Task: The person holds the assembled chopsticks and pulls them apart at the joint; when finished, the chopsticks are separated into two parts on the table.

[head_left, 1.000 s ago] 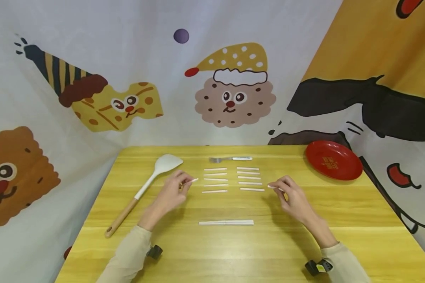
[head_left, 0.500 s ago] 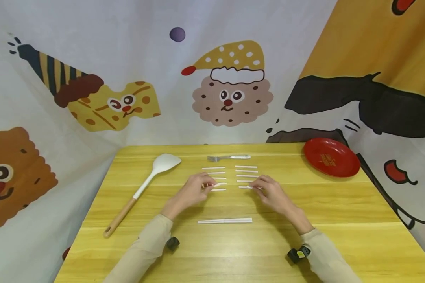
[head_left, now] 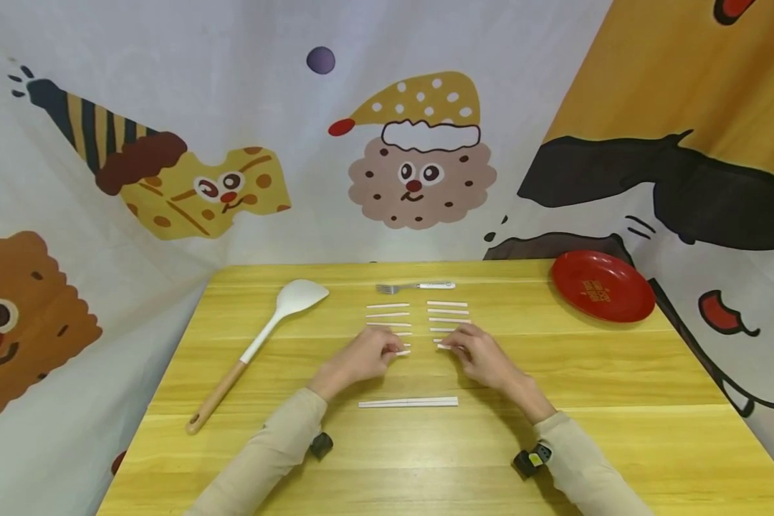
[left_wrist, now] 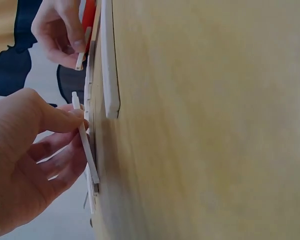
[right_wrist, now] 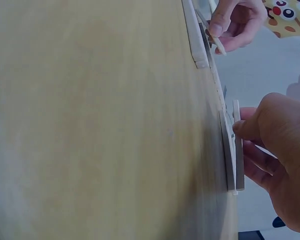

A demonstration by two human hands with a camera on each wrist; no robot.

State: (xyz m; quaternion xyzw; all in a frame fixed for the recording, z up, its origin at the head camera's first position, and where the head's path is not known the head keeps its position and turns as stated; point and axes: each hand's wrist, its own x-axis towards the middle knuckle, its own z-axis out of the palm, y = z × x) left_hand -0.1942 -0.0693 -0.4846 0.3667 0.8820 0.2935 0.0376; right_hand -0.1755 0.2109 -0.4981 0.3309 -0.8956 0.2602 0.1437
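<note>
A thin white stick (left_wrist: 87,149) is pinched between the thumb and fingers of the left hand (head_left: 370,352), and a matching slim white stick (right_wrist: 240,165) is gripped likewise by the right hand (head_left: 481,352). Just beyond each hand lies a row of similar sticks, the left row (head_left: 388,314) and the right row (head_left: 448,312). Nearer the wearer than both hands, between the forearms, is a narrow white bundle (head_left: 432,401). Past the rows lies a metal fork with a white handle (head_left: 423,286). Left of the left hand rests a white spatula with a wooden grip (head_left: 260,337); far right beyond the right hand, a round, glossy red plate (head_left: 627,294). All lie on a yellow wood-grain table (head_left: 387,459).
</note>
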